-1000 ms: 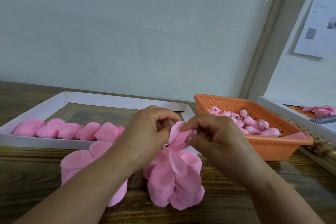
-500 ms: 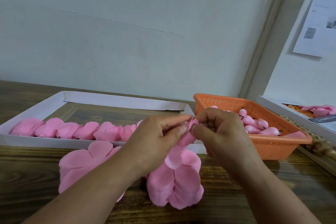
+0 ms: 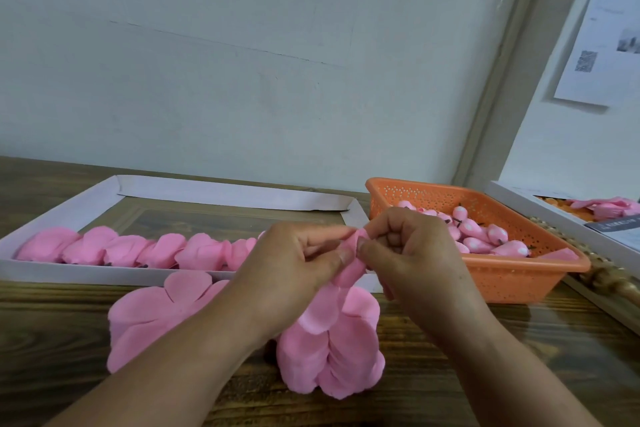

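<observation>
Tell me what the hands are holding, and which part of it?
The left hand and the right hand both pinch a pink petal piece by its top end; the rest hangs down.

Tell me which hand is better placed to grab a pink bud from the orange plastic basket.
Probably right: the right hand is next to the orange plastic basket of pink buds; the left hand lies farther.

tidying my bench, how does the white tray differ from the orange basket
The white tray is shallow and plain-walled; the orange basket is deeper and perforated. The tray holds a row of broad pink petals; the basket, a heap of small pink buds. Both sit on the wooden table.
</observation>
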`<action>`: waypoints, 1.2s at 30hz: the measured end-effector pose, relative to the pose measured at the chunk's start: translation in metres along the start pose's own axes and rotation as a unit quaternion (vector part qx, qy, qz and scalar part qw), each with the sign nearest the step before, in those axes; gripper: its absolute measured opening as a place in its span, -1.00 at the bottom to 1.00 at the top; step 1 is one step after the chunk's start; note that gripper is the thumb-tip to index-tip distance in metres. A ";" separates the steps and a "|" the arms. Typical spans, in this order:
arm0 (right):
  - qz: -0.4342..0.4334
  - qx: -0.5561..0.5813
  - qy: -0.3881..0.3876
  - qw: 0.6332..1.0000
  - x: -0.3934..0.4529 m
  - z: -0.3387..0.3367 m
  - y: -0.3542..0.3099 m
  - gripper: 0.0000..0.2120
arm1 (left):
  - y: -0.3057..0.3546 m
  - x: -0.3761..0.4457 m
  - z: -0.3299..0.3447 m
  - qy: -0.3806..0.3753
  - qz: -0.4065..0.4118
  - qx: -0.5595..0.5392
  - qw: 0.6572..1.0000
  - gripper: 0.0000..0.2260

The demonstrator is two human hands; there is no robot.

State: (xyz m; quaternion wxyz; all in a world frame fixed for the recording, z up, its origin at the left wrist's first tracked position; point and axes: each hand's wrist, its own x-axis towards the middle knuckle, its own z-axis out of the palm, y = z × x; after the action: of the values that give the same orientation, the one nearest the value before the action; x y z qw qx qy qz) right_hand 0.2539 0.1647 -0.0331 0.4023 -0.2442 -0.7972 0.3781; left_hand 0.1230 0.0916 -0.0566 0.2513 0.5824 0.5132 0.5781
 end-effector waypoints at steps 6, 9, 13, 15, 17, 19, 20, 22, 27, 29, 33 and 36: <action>-0.003 -0.002 -0.037 0.999 0.003 -0.006 0.003 -0.83 | -0.003 0.000 0.000 -0.008 -0.026 -0.011 1.000 -0.85; -0.016 -0.002 -0.055 0.998 0.002 -0.007 0.000 -0.90 | -0.003 0.000 0.000 -0.013 -0.049 -0.027 0.998 -0.84; 0.004 0.023 -0.028 0.999 0.003 -0.006 0.002 -0.92 | -0.001 0.000 0.000 0.001 -0.075 -0.034 0.997 -0.83; 0.007 0.036 -0.014 0.999 0.003 -0.005 0.003 -0.89 | 0.000 0.002 -0.002 0.015 -0.086 -0.001 0.996 -0.83; 0.009 0.050 0.004 0.999 0.004 -0.006 0.004 -0.84 | 0.001 0.005 -0.009 0.047 -0.109 0.026 0.993 -0.79; 0.014 0.061 0.030 0.998 0.006 -0.007 0.006 -0.82 | 0.004 0.006 -0.021 0.045 -0.109 0.073 0.990 -0.76; 0.018 0.066 0.043 0.997 0.006 -0.009 0.007 -0.82 | 0.004 0.006 -0.027 0.020 -0.096 0.115 0.988 -0.72; 0.031 0.084 0.055 0.994 0.008 -0.011 0.009 -0.85 | 0.004 0.005 -0.032 -0.033 -0.071 0.188 0.979 -0.64; 0.034 0.088 0.050 0.994 0.009 -0.010 0.011 -0.83 | 0.003 0.002 -0.017 -0.056 -0.032 0.144 0.987 -0.71; 0.029 0.086 0.048 0.995 0.008 -0.008 0.011 -0.80 | 0.001 0.003 -0.013 -0.036 -0.004 0.137 0.990 -0.81; 0.030 0.083 0.031 0.996 0.008 -0.007 0.010 -0.81 | 0.002 0.004 -0.012 -0.002 0.022 0.165 0.986 -0.86; 0.027 0.077 0.007 0.997 0.007 -0.007 0.008 -0.85 | 0.001 0.004 -0.012 0.004 0.016 0.152 0.988 -0.83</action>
State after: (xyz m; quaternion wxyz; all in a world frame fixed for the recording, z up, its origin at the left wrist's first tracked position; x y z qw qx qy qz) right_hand 0.2566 0.1769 -0.0342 0.4150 -0.2368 -0.7562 0.4470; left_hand 0.1115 0.0911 -0.0513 0.1485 0.6196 0.5866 0.5000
